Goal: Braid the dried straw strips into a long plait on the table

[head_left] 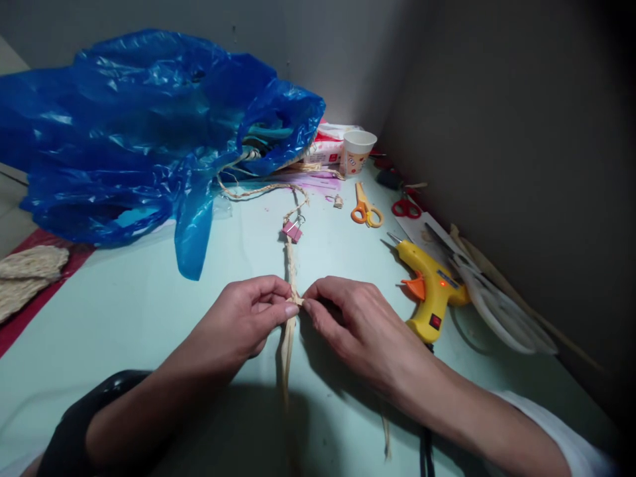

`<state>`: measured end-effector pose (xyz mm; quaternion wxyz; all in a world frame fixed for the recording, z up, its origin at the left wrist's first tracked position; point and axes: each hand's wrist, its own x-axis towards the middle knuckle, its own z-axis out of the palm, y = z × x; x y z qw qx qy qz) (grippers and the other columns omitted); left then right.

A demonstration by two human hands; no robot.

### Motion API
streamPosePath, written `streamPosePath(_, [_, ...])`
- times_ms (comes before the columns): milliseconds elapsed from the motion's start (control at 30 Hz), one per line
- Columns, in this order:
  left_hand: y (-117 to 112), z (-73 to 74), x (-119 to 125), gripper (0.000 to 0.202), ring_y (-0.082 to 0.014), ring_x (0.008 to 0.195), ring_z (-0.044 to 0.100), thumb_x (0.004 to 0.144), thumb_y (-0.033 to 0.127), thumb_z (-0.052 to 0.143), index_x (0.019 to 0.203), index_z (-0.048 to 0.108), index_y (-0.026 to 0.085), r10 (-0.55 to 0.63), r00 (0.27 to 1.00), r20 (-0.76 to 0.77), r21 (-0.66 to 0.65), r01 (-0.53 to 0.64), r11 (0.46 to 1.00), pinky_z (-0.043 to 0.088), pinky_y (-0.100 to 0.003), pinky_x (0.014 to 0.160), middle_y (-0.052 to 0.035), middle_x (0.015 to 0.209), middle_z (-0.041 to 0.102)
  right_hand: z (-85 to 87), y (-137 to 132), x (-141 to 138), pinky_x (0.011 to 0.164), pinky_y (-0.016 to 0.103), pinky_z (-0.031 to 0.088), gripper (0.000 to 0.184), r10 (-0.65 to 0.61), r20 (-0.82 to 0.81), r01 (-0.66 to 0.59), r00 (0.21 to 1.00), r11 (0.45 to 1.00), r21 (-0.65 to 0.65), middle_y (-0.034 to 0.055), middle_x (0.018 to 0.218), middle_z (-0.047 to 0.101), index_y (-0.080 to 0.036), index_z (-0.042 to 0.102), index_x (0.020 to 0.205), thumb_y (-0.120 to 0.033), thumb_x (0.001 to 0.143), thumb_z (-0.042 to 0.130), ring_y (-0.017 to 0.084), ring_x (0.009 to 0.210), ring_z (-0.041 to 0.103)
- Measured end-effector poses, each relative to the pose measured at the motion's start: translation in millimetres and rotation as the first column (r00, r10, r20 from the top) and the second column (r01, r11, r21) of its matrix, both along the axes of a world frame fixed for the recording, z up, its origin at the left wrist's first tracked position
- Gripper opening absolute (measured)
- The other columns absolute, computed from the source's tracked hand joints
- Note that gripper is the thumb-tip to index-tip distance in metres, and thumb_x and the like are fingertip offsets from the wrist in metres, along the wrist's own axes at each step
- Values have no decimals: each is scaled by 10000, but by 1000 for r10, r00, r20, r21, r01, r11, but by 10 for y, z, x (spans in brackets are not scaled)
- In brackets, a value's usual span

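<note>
A tan braided straw cord (290, 265) runs down the middle of the pale green table (124, 305). A pink binder clip (293, 230) is fastened on it farther back. My left hand (248, 318) pinches the strands from the left at the end of the braid. Opposite it, my right hand (348, 318) pinches them from the right, fingertips nearly touching. Loose flat straw strands (287, 351) trail from the pinch toward me between my forearms.
A large blue plastic bag (139, 132) with fibre spilling out fills the back left. A yellow glue gun (430, 288) lies right of my right hand. Orange scissors (366, 209), red scissors (406, 207), a paper cup (358, 151), white hoops (491, 298) and woven pieces (24, 271) lie around.
</note>
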<state>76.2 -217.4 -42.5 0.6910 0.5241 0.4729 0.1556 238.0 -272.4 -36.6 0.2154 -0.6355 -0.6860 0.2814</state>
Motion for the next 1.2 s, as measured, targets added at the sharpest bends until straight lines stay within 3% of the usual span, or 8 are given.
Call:
streamPosePath(167, [-74,11,67,177,-73,534,434,734,315,681,726,587,165,102,994,-34,172,-95,981,300,-170,471,42,606,523,-38,0,-36,554,260,273,190,-15,34,15,999,1000,19,2,668,551,-163,566,743,-222,876,444,102,581,426])
streamPosePath(400, [-98,27,85,160,-77,521,376,736,312,645,702,579,170,114,987,-110,264,-81,961,264,-186,469,61,565,456,-19,-17,-54,587,259,305,188,36,78,-36,996,999,-3,13,720,576,-167,573,781,-229,890,432,113,614,460])
streamPosePath(600, [-33,-32,44,175,-84,528,355,765,348,606,745,553,183,22,988,-155,265,21,964,270,-196,486,75,560,415,-14,-8,7,591,254,306,285,54,56,-54,997,999,-8,1,710,584,-184,609,810,-320,956,405,111,619,457])
streamPosePath(767, [10,-66,-28,211,-130,630,473,814,411,533,833,578,206,-87,962,-257,332,173,927,364,-241,573,28,694,563,10,40,25,536,237,270,246,30,-55,-33,998,998,-52,-45,592,503,-189,620,744,-294,917,480,86,552,374])
streamPosePath(933, [-73,2,-26,204,-147,609,509,844,387,494,808,601,217,19,903,-430,545,243,803,380,-263,595,26,659,607,21,27,-13,516,236,262,212,-11,-109,6,994,999,-54,-51,568,477,-180,632,734,-237,884,494,80,544,373])
streamPosePath(1100, [-192,-7,-13,212,-158,624,532,885,286,422,792,586,190,118,882,-457,776,331,536,389,-269,599,-14,712,613,9,30,-54,537,224,291,194,-40,-169,33,985,998,-46,-44,604,540,-177,649,756,-213,867,493,78,563,416])
streamPosePath(1200, [-214,-34,-45,259,-171,667,553,910,259,367,825,593,167,106,876,-471,817,387,428,404,-284,620,-44,764,604,-26,46,-89,517,218,277,189,-70,-187,65,980,997,-33,-48,564,495,-168,627,706,-197,843,499,74,544,392])
